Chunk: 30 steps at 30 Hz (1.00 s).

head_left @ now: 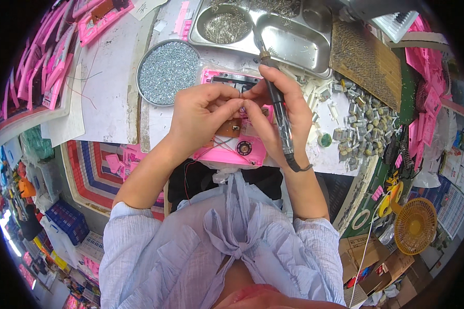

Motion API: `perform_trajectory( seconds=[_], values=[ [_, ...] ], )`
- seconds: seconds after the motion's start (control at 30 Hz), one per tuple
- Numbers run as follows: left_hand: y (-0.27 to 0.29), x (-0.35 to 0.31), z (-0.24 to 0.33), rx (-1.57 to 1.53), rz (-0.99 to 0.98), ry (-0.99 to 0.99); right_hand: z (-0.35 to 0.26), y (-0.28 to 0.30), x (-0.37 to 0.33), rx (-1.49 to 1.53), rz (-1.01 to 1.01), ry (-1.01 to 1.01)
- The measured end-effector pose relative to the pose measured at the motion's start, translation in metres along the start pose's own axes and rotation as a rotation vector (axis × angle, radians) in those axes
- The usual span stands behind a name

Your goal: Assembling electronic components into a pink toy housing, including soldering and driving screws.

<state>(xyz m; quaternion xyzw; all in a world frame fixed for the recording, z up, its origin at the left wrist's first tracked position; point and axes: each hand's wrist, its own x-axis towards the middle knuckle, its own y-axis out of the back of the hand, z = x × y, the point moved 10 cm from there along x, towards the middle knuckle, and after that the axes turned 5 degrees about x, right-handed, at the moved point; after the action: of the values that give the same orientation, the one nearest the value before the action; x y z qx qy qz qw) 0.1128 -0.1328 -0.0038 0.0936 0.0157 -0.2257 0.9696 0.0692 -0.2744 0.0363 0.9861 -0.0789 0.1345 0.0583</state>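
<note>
Under my hands lies a pink plastic casing [222,154] with a brown circuit board [229,129], thin wires and a small round black part [244,148]. My left hand [203,110] is closed in a pinch over it, fingertips on something too small to make out. Meeting those fingertips are the thumb and finger of my right hand [294,110]. A slim black-handled tool [279,105] with a brass collar and metal shaft rests in the right hand, its shaft pointing away from me over the steel tray [294,49].
Left of the casing sits a round dish [138,77] of small silver screws. Many small metal motors [358,121] lie at right, beside a brown board [368,62] covered with tiny parts. Pink casings [41,67] are stacked at far left. A yellow fan [415,226] stands at lower right.
</note>
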Motion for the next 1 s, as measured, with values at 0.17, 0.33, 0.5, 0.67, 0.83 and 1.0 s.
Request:
perform_trajectory(
  seconds=[0.17,0.33,0.5,0.67,0.83,1.0],
  values=[
    [-0.006,0.001,0.014,0.216,-0.089,-0.034,0.008,0.003,0.003,-0.052,0.037,0.019],
    [-0.003,0.000,0.003,0.166,-0.071,0.127,0.003,0.020,0.001,-0.043,0.161,0.104],
    [-0.002,0.001,0.024,0.362,0.039,-0.149,-0.006,0.010,-0.008,-0.098,0.133,0.112],
    [-0.002,0.000,0.023,0.294,0.039,-0.152,-0.001,0.007,-0.001,-0.076,0.142,0.110],
    [-0.002,-0.003,-0.018,-0.173,-0.030,0.189,0.000,0.007,-0.004,-0.069,0.138,0.103],
    [0.005,-0.001,-0.010,0.034,-0.029,0.057,-0.014,-0.003,-0.016,-0.275,0.045,0.230]
  ],
)
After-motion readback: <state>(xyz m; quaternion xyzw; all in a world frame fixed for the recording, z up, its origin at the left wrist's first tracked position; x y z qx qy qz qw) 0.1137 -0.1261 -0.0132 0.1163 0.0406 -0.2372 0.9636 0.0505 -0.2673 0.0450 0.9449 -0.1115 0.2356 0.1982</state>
